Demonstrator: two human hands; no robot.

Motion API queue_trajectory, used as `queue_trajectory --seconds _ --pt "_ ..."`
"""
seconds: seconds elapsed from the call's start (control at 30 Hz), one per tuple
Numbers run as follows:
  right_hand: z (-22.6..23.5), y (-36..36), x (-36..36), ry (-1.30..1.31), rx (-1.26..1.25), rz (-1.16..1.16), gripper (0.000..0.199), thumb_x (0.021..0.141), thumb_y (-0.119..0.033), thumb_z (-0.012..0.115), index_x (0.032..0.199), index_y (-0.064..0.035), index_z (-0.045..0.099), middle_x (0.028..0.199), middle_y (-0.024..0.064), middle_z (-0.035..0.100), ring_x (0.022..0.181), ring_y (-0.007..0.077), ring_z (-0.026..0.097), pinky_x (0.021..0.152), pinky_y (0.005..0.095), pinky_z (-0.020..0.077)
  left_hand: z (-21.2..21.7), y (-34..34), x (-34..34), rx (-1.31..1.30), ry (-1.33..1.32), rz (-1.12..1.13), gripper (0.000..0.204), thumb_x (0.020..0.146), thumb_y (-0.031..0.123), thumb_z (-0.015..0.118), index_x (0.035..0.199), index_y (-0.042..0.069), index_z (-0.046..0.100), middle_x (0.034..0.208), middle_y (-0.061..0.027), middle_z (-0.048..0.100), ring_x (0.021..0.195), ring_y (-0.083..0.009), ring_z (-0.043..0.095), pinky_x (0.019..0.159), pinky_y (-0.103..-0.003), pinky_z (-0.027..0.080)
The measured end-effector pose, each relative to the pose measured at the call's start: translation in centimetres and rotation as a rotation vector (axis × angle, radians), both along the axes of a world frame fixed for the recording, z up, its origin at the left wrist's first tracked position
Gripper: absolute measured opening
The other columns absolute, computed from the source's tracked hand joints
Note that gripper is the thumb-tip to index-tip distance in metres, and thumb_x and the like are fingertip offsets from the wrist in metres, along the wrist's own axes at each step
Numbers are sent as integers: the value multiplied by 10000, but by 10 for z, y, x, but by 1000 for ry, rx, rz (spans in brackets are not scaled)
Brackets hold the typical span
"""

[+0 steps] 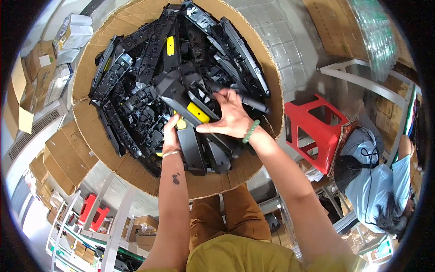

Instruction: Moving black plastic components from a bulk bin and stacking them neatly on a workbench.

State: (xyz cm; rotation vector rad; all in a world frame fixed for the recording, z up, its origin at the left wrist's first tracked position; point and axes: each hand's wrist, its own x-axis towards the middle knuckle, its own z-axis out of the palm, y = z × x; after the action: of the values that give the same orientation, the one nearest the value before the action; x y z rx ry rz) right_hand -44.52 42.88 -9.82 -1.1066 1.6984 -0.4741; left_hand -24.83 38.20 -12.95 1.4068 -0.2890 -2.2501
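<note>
Inside the large cardboard box, both hands are on a cluster of long black plastic parts with yellow patches. My right hand (232,115), with a green bead bracelet at its wrist, grips the upper black plastic part (174,93), thumb near its yellow patch (198,112). My left hand (171,135) is closed at the left edge of a lower black plastic part (190,149), by a second yellow patch. Some of its fingers are hidden under the parts. Motion blurs the parts around the right fingertips, so I cannot tell how many pieces are held.
The cardboard box (88,131) surrounds a heap of black plastic parts (140,104). A red stool (317,131) stands right of it, and a person in light blue (371,186) is farther right. Cartons (68,156) and white metal frames (115,222) lie to the left.
</note>
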Motion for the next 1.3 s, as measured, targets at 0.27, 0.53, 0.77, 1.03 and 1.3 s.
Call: queue_trajectory --seconds 0.27,0.53,0.77,1.03,1.3 --pt "-21 -3 -9 438 -266 33 804 528 -521 748 1054 37 504 1218 202 374 1131 370 341 959 444 296 -23 -3 -13 73 -151 -75 334 736 260 663 990 63 574 895 -38 612 806 -173 588 742 -310 472" --pt "-9 12 -19 240 123 6 1025 525 -572 740 1242 47 349 1160 257 481 1092 388 448 958 402 336 -5 42 -15 271 125 -27 354 779 225 579 1064 18 554 951 -97 624 845 -216 611 792 -343 488" --pt "-11 27 -8 -311 -169 -226 813 632 -141 784 1274 50 324 1148 84 519 1038 154 489 944 311 364 28 20 -15 -40 263 -128 484 690 97 591 1149 -18 493 1040 -98 603 930 -208 594 854 -312 451" --pt "-23 17 11 -567 35 -702 785 674 -155 767 1272 63 309 1070 118 575 951 157 557 855 285 444 4 -2 -10 234 77 -230 386 747 320 618 1016 44 599 946 -82 628 831 -190 590 769 -315 461" --pt "-31 19 6 -294 74 -521 525 782 -374 638 1061 60 543 1076 165 579 1018 264 543 915 320 396 -15 18 4 186 77 -253 485 691 218 666 1112 33 510 932 -65 602 866 -176 577 780 -302 452"
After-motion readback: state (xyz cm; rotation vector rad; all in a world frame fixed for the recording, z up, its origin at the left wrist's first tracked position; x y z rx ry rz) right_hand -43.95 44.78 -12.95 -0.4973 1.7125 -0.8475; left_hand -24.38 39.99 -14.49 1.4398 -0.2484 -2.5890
